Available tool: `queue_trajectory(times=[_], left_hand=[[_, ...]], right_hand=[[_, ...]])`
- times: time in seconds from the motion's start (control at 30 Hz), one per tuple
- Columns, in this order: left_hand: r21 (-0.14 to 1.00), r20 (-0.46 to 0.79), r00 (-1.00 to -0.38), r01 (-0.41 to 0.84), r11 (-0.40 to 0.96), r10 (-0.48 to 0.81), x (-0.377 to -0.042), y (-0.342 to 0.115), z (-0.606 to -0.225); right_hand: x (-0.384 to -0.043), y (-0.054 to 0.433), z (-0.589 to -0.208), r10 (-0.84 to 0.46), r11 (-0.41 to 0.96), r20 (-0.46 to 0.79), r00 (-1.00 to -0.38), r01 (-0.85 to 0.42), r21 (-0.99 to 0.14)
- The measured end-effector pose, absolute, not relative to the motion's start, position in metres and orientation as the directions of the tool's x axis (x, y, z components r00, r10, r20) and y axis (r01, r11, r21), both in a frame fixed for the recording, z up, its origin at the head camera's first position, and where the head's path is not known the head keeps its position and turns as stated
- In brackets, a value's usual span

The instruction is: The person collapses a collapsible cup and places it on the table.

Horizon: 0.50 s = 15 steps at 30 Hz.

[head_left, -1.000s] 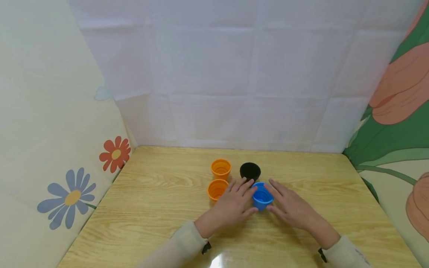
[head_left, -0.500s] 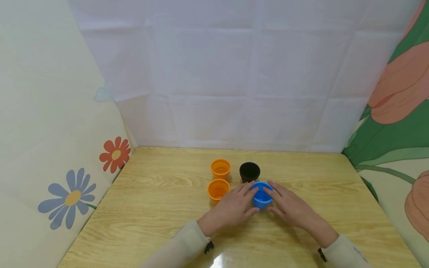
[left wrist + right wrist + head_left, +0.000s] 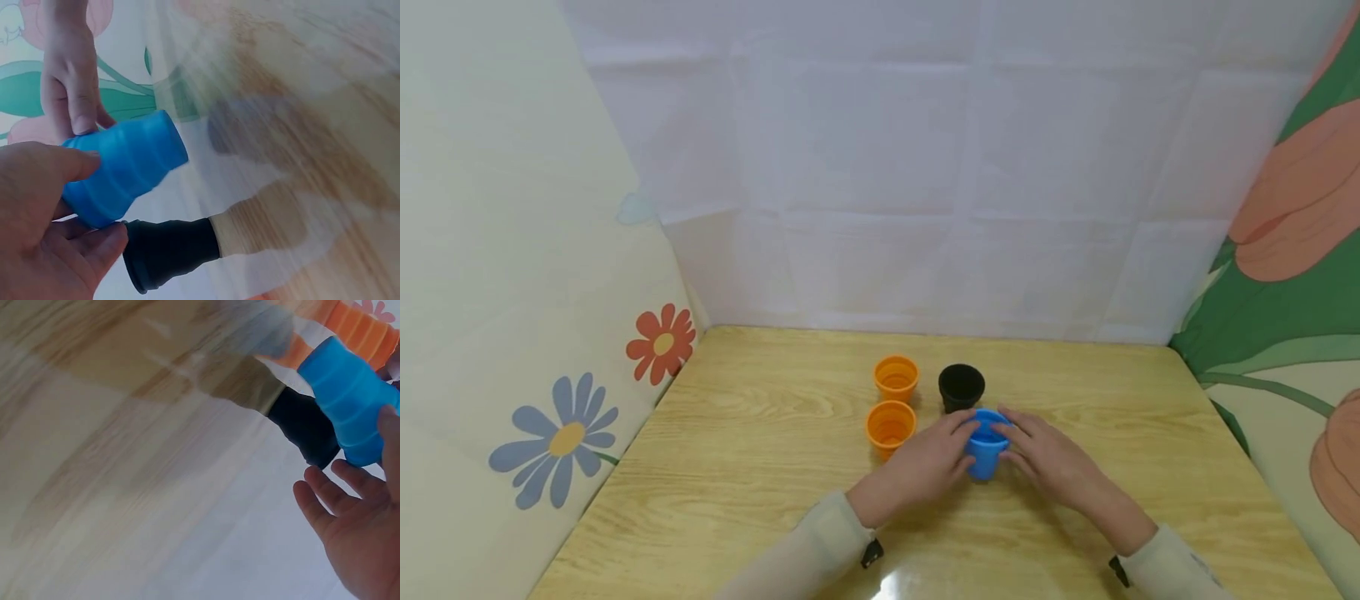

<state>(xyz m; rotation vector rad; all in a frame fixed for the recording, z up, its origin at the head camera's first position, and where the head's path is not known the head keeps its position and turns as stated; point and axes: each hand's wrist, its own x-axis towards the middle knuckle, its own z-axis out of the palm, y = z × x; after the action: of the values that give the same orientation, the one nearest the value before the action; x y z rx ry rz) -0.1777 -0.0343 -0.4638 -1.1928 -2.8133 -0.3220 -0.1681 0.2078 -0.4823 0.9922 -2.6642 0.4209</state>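
A blue ridged cup is held upright between both hands, mouth up. My left hand grips its left side, with the thumb on the wall and the fingers at the rim in the left wrist view. On the opposite side, my right hand holds the cup with thumb and fingers near the rim. In the left wrist view, a gap shows between the base of the blue cup and its reflection on the table. Just behind it stands a black cup, partly covered by the left fingers in the head view.
Two orange cups stand left of the black one: the nearer orange cup close to the left hand, the farther orange cup behind it. The glossy wooden table ends at a white cloth, with flower-printed cloths on both sides.
Both hands have closed in on the blue cup; the left fingers have drawn back from over the black cup and nearer orange cup. The blue cup's base shows slightly lower in the head view.
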Motion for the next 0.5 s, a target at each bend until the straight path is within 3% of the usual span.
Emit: queue_trajectory(times=[0.23,0.5], left_hand=[[0.348,0.18,-0.715,0.689,0.636,0.675,-0.179,-0.039,-0.457],[0.612,0.241,-0.759,0.602,0.513,0.604,-0.177,-0.048,-0.456]], right_hand=[[-0.165,0.202,-0.477,-0.521,0.704,0.36,-0.774,-0.628,-0.331],[-0.161,0.195,-0.471,-0.443,0.539,0.419,-0.793,-0.609,-0.582]])
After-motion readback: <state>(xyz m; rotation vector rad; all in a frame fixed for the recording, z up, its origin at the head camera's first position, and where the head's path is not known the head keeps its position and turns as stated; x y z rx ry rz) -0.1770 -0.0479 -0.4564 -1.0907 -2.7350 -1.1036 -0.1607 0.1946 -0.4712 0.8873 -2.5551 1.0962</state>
